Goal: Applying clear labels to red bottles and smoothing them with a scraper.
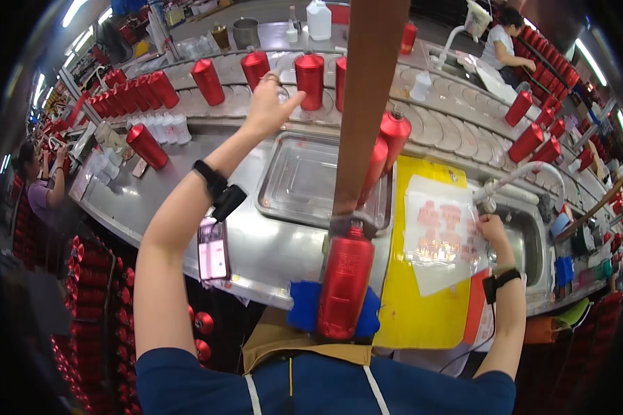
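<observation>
My left hand (270, 107) is stretched over the conveyor, thumb spread from the fingers. It is beside a red metal bottle (310, 81), and another red bottle (255, 68) is just behind the fingers; I see nothing held. At the right edge of a translucent sheet (432, 235) with red printed designs, my right hand (493, 228) has its fingers closed in a pinch. The sheet lies over a yellow board (422, 315). Close to my body, a red bottle (346, 283) rests on a blue pad (303, 304).
A brown post (370, 83) crosses the view, partly hiding two red bottles. A lidded metal tray (294, 176) and a phone (213, 252) lie on the steel counter. Right of the sheet are a tap (526, 173) and sink. Another person (502, 52) works across the conveyor.
</observation>
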The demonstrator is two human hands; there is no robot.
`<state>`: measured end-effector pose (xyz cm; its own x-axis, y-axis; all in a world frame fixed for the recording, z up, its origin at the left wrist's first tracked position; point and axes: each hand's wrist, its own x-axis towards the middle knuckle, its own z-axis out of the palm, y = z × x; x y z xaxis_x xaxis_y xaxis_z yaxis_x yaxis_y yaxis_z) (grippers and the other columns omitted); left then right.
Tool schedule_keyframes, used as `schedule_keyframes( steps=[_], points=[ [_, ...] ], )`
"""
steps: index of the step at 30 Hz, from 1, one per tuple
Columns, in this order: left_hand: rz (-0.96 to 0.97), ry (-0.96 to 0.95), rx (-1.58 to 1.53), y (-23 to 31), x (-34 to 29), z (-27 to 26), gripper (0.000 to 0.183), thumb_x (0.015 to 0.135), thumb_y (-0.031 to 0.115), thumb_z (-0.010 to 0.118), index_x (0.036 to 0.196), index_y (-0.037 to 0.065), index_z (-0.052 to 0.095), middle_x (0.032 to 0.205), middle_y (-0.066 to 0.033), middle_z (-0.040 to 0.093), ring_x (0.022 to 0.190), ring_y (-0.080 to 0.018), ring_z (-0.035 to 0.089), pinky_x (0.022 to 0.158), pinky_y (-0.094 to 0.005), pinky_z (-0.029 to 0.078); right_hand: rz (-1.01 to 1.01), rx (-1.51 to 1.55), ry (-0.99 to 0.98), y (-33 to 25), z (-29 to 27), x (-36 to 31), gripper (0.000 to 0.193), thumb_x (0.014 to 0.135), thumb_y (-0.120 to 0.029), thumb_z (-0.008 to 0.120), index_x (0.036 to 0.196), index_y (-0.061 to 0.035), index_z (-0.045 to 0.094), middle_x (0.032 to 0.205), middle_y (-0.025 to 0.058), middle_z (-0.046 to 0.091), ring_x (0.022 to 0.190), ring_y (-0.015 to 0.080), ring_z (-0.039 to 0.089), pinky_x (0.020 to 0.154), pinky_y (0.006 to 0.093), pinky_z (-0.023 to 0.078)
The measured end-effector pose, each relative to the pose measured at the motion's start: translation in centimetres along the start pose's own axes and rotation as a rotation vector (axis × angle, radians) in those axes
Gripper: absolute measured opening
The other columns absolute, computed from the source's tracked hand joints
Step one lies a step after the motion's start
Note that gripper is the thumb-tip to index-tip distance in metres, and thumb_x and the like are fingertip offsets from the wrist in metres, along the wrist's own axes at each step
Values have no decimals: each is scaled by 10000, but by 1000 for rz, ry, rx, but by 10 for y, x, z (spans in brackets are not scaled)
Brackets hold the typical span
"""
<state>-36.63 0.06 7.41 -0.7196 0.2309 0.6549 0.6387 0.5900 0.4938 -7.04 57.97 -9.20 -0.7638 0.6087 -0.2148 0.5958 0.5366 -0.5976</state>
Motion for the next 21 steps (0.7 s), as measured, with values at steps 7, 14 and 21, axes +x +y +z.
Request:
schedule_keyframes(
  steps=[7,14,21],
  points=[
    [-130,-116,-106,-76,90,128,1016,668,458,881,1350,-145,429,1397,-317,480,1263,-450,512,1082,-460,435,-337,-150,395,-1,7,-26,159,865,-82,673,965,11,756,718,129,685,644,201,639,626,345,492],
    [-293,-63,-144,-32,106,195,1048,671,509,873,1387,-92,398,1324,-295,493,1232,-452,525,1029,-470,461,-28,550,183,-11,-13,-42,154,970,-118,626,1042,-19,719,768,-15,612,631,79,528,548,264,405],
    [-251,-39,-187,15,73,133,1095,673,486,880,1447,-63,334,1323,-306,512,1221,-441,538,1006,-457,484,-15,-143,212,110,-25,17,231,889,-199,686,1011,-4,711,712,71,645,605,170,597,554,336,468]
  ],
)
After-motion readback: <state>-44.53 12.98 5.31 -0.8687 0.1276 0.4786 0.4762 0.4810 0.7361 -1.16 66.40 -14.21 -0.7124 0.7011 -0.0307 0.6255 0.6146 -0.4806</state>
